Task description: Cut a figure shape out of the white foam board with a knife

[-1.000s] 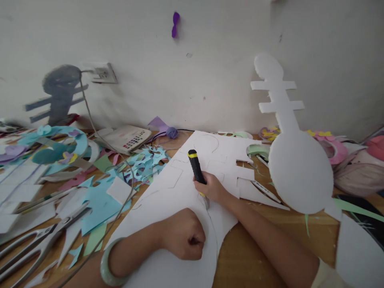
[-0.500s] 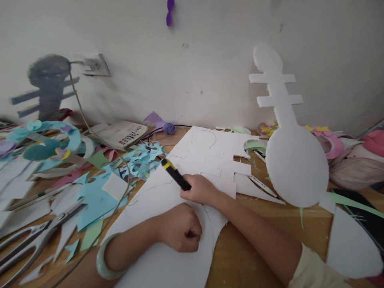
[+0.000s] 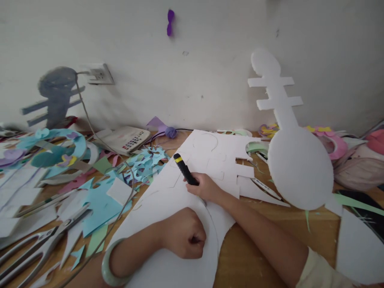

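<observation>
A large white sheet [image 3: 180, 204] with thin drawn outlines lies on the wooden table, its right edge cut with notches. My right hand [image 3: 205, 187] is closed around a black cutter with a yellow band [image 3: 186, 170], whose lower end rests near a curved line on the sheet. Just below and to the left, my left hand [image 3: 184, 234] is a fist set down on the sheet, with nothing visible in it; a pale green bangle [image 3: 111, 262] circles that wrist. The tip of the cutter is mostly hidden by my right hand.
Metal scissors [image 3: 45, 244], blue paper scraps [image 3: 103, 204] and a cable [image 3: 115, 218] lie at the left. A calculator-like device [image 3: 126, 138] is behind them. At the right, a white lute-shaped cutout [image 3: 300, 168] leans against the wall, near a dark tablet [image 3: 364, 208].
The view has tilted up slightly and shifted, so most things appear lower and further right. My right hand still grips the cutter, now more upright. My left fist remains on the sheet.
</observation>
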A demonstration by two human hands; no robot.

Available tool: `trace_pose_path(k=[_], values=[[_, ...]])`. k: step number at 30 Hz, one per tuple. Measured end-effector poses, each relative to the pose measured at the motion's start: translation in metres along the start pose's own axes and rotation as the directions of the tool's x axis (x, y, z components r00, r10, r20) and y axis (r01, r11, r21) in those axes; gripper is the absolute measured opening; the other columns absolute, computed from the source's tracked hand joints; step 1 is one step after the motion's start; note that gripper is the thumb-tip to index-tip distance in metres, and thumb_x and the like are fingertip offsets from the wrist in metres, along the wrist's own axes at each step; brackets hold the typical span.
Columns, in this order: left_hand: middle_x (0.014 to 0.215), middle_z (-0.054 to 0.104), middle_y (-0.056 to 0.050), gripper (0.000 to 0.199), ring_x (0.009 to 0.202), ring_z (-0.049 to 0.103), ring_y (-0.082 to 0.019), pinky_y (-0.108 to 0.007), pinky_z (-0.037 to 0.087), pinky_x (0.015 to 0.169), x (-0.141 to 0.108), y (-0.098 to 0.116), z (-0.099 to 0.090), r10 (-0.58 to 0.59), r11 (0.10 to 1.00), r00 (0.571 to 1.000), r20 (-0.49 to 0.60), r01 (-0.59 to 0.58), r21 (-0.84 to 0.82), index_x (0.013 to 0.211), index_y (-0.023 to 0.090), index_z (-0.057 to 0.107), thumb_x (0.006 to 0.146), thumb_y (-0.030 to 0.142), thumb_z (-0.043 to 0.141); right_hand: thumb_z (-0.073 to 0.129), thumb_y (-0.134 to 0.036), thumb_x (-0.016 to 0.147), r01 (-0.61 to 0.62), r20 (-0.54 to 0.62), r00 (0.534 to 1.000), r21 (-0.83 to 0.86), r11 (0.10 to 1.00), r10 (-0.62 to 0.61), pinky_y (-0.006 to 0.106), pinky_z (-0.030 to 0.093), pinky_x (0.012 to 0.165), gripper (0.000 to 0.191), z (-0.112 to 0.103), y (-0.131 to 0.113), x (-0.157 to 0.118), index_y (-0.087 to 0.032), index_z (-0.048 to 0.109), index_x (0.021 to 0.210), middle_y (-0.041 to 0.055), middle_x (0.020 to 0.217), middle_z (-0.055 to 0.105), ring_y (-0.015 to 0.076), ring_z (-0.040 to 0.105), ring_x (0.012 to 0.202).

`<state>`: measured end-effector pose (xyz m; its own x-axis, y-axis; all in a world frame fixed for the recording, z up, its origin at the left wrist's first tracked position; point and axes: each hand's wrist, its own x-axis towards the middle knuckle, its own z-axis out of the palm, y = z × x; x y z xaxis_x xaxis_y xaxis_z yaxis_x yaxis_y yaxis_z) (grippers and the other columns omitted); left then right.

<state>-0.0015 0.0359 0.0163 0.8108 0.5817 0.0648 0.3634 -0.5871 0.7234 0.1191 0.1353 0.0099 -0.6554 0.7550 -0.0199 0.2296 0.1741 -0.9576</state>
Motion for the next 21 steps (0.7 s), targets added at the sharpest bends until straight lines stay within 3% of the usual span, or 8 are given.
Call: trace_pose_path(k=[6, 14, 21], values=[[0.044, 0.021, 0.009, 0.035, 0.043, 0.017, -0.01, -0.028, 0.022, 0.044, 0.0004, 0.0039, -0.0026, -0.013, 1.0, 1.0, 0.002, 0.013, -0.004, 0.048, 0.022, 0.023, 0.054, 0.003, 0.051, 0.06, -0.027, 0.076, 0.036, 0.036, 0.999, -0.067, 0.997, -0.033, 0.026, 0.037, 0.06, 0.015, -0.005, 0.0052, 0.002, -0.017, 0.063, 0.088, -0.0028, 0.07, 0.053, 0.0134, 0.047, 0.066], [0.045, 0.02, 0.009, 0.035, 0.043, 0.015, -0.009, -0.029, 0.02, 0.045, 0.0003, 0.0037, -0.0028, -0.014, 0.999, 1.0, -0.015, 0.013, -0.029, 0.049, 0.022, 0.022, 0.055, 0.002, 0.051, 0.063, -0.026, 0.07, 0.042, 0.023, 0.999, -0.154, 0.987, -0.039, 0.027, 0.028, 0.055, 0.015, -0.003, 0.0, -0.0003, -0.021, 0.05, 0.065, -0.0062, 0.058, 0.044, 0.0115, 0.038, 0.057], [0.043, 0.021, 0.01, 0.039, 0.043, 0.017, -0.008, -0.027, 0.022, 0.045, 0.0009, 0.0022, -0.0017, -0.024, 1.0, 0.999, 0.021, 0.024, 0.015, 0.047, 0.021, 0.024, 0.054, 0.0, 0.055, 0.06, -0.026, 0.075, 0.019, -0.025, 1.0, 0.002, 1.0, -0.019, 0.025, 0.037, 0.058, 0.012, -0.0025, 0.0044, 0.0005, -0.018, 0.061, 0.084, -0.0023, 0.069, 0.054, 0.0126, 0.048, 0.063]])
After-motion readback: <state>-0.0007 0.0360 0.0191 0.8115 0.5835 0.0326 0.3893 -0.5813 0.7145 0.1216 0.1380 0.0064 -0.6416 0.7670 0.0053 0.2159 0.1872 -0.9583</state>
